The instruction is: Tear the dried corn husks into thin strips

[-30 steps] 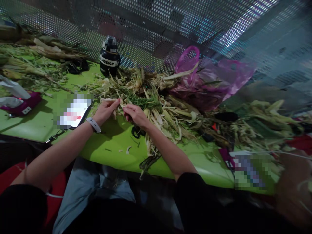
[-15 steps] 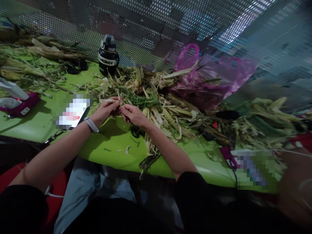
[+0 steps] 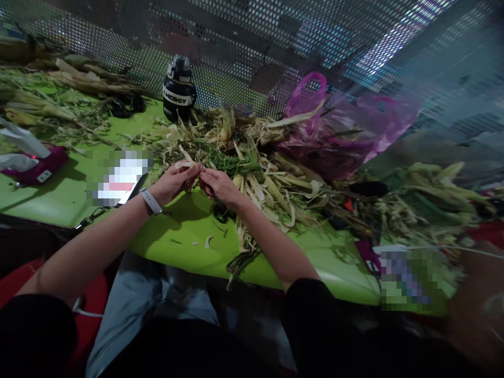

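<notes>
My left hand [image 3: 175, 182], with a pale wristband, is closed on a pale strip of husk [image 3: 185, 154] that sticks up past its thumb. My right hand [image 3: 221, 188] is pinched closed against the left fingertips; whatever lies between its fingers is too small to make out. Both hands are held over the near edge of a heap of pale, dry husks and leaves [image 3: 271, 191]. Just behind them lies a bundle of thin green strands [image 3: 242, 161]. Small scraps [image 3: 208, 242] lie on the green tabletop [image 3: 169, 247] below.
A dark bottle [image 3: 179, 94] stands at the back, beside a perforated screen [image 3: 236, 58]. A pink plastic bag [image 3: 342, 142] sits to the right. On the left are a phone [image 3: 122, 178], a purple device [image 3: 37, 165] and more plant matter [image 3: 59, 115]. Another person's arm [image 3: 478, 294] shows at far right.
The view has shifted slightly. The pale strip by my left hand now leans further left, and the two hands stay together at the fingertips.
</notes>
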